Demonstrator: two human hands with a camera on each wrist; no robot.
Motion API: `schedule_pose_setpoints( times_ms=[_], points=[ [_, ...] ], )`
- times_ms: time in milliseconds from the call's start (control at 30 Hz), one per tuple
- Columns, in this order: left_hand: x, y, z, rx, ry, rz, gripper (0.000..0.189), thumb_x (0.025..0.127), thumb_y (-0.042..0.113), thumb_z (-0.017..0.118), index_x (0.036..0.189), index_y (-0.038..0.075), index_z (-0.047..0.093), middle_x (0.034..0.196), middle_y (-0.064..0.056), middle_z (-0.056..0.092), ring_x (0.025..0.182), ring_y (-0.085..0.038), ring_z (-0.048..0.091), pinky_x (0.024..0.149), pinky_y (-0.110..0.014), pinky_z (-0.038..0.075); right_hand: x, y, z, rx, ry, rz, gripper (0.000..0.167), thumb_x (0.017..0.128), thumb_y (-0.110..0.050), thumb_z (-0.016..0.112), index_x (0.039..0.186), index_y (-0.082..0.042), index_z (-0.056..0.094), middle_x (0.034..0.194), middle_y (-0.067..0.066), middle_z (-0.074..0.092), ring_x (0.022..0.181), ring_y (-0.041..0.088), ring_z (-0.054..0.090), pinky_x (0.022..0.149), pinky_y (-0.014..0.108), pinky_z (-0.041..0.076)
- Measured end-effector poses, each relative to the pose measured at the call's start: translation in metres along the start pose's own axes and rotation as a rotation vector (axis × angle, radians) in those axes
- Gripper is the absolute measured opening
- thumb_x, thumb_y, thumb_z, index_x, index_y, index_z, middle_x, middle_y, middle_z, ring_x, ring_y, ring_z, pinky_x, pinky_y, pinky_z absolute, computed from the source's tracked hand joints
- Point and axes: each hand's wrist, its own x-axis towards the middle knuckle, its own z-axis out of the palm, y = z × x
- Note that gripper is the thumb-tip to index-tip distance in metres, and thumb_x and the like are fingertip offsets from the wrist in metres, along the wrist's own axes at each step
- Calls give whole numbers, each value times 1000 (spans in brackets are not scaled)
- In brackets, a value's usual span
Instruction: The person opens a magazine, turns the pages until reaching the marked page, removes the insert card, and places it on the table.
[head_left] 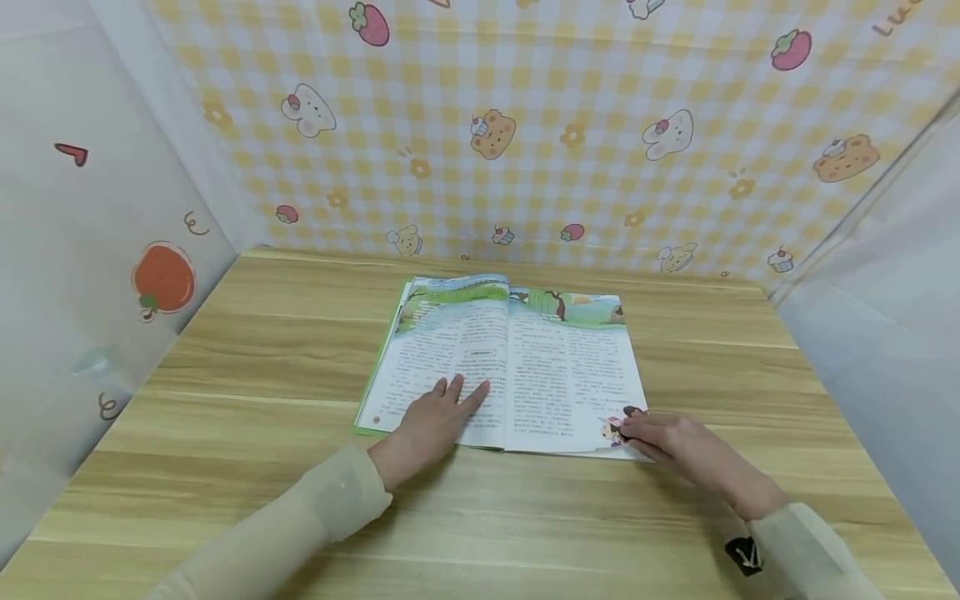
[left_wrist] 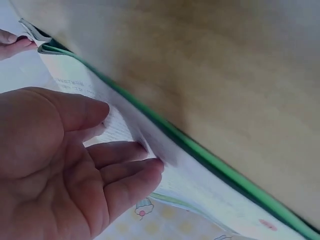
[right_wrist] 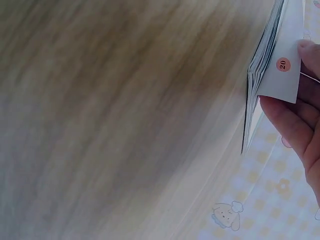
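An open magazine point(head_left: 558, 375) lies on the table, printed text on both pages and a green landscape picture along the top. Resting on the lower part of its left page is my left hand point(head_left: 429, 425), fingers spread. The left wrist view has that hand point(left_wrist: 75, 165) with fingertips at the paper. At the lower right corner, my right hand point(head_left: 686, 450) pinches a page. Seen from the right wrist, a lifted page corner point(right_wrist: 277, 82) marked 20 sits between the thumb and fingers of the right hand point(right_wrist: 305, 117), apart from the stack beneath.
The wooden table point(head_left: 480, 517) stretches around the magazine on all sides. Behind it hangs a yellow checked cloth point(head_left: 525, 167) with cartoon animals. Pale cloth walls point(head_left: 60, 275) stand at the left and right.
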Motion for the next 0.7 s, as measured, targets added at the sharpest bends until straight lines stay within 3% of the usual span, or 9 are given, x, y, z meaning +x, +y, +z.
schedule_pose_setpoints(
  times_ms=[233,400,700],
  points=[
    [-4,-2,5,-64,9,43,49,95,-3,45,143,3,37,149,-18,34,136,-37,34,105,-45,38,-1,1,0,-6,-12,-1,33,72,3,74,104,-4,72,102,11,71,91,28,69,73,39,56],
    [-3,0,4,-82,-11,58,45,98,-1,39,142,-4,35,149,-18,33,135,-36,34,106,-41,38,-3,2,1,-8,-2,-13,36,70,4,75,105,-4,71,102,11,71,92,28,68,72,39,56],
    [-2,2,6,-52,-1,63,44,98,1,41,142,-5,35,149,-20,33,135,-37,35,104,-41,40,-8,-1,-1,-36,-4,42,39,72,4,73,109,-5,69,106,14,70,94,30,67,74,40,55]
  ],
)
